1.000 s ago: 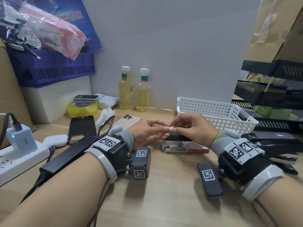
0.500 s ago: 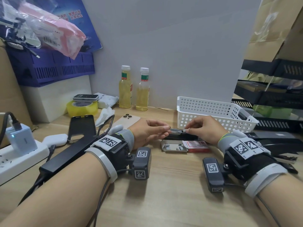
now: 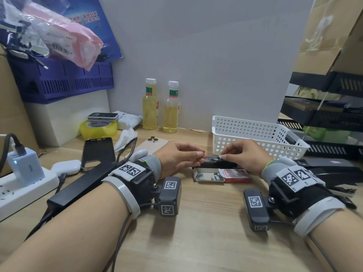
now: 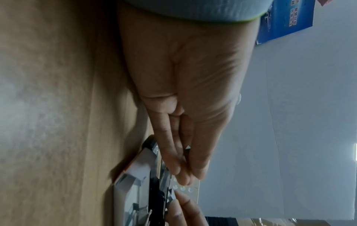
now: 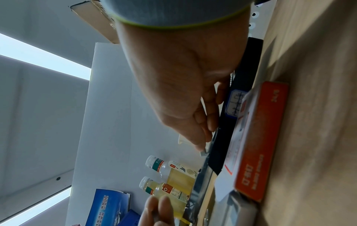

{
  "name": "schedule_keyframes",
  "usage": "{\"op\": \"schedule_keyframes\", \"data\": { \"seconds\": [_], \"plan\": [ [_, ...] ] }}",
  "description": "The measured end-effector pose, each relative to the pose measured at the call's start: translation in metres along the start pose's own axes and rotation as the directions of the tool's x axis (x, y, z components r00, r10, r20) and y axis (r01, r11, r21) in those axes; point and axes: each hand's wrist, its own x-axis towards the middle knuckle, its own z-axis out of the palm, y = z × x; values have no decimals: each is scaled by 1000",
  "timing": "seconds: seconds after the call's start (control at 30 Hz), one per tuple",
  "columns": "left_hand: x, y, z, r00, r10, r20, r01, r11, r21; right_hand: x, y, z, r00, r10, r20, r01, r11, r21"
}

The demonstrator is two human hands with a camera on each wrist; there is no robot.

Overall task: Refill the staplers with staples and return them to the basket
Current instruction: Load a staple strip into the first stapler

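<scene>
A black stapler (image 3: 220, 164) lies open on the desk in front of the white perforated basket (image 3: 245, 119), its metal staple rail facing up. My left hand (image 3: 201, 155) pinches the rail's left end; in the left wrist view its fingers (image 4: 185, 175) are straight and meet the thumb at the rail. My right hand (image 3: 223, 156) pinches a short staple strip (image 5: 203, 152) and holds it on the rail. An open red and white staple box (image 3: 235, 174) with loose strips lies just in front of the stapler.
A second black stapler (image 3: 337, 171) lies open at the right, below black file trays (image 3: 324, 114). Two bottles (image 3: 150, 107) stand at the back wall. Phones (image 3: 98, 154), a tape roll (image 3: 98, 129) and a power strip (image 3: 23, 185) crowd the left.
Both hands came down from holding the staple strip in the air to the stapler on the desk. The right hand has since shifted slightly along the rail.
</scene>
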Motion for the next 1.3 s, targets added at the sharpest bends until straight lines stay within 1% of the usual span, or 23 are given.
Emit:
{"op": "schedule_keyframes", "data": {
  "seconds": [0.13,0.23,0.4,0.53,0.63,0.77,0.83,0.9,0.97,1.0,1.07,1.1,1.13,1.2,1.23,1.3],
  "plan": [
    [-1,2,5,999,34,-10,-33,996,80,0,-1,-1,1000,0,12,0,1000,5],
    [-2,3,11,998,62,16,-64,986,156,-1,-2,-1,1000,-4,31,4,1000,-2],
    [-4,1,21,991,109,79,-130,921,367,-2,-3,0,1000,1,20,-1,1000,-23],
    [-4,1,22,987,120,103,-153,889,432,-4,-7,0,1000,4,20,-3,999,-48],
    [-4,1,22,983,117,143,-174,847,502,-5,-8,-1,999,21,24,-20,998,-61],
    [-5,3,22,983,92,162,-163,842,515,-4,-7,0,999,40,10,-39,997,-71],
    [-6,3,22,983,97,156,-165,836,524,-3,-6,1,999,41,-33,-42,997,-61],
    [-4,2,19,985,124,120,-168,846,507,-1,-6,0,992,40,-123,-46,998,-48],
    [-2,2,15,982,186,24,-176,872,456,1,-4,-3,975,60,-216,-73,996,-50],
    [0,2,12,973,227,-39,-185,872,453,2,-2,-6,965,86,-249,-104,993,-62],
    [4,1,4,948,282,-149,-169,840,515,5,3,-9,952,159,-263,-189,978,-92],
    [5,0,0,946,276,-172,-139,821,554,5,5,-10,949,196,-248,-228,967,-110],
    [7,-1,-4,953,247,-174,-97,794,600,4,6,-11,947,233,-221,-266,955,-131],
    [11,-4,-9,973,183,-143,-23,691,723,3,7,-11,942,302,-144,-327,924,-199],
    [13,-5,-10,978,165,-126,-8,638,770,1,5,-11,937,333,-108,-349,906,-239],
    [18,-8,-11,980,164,-114,-1,574,819,0,3,-12,925,368,-89,-378,880,-286]
  ]
}}
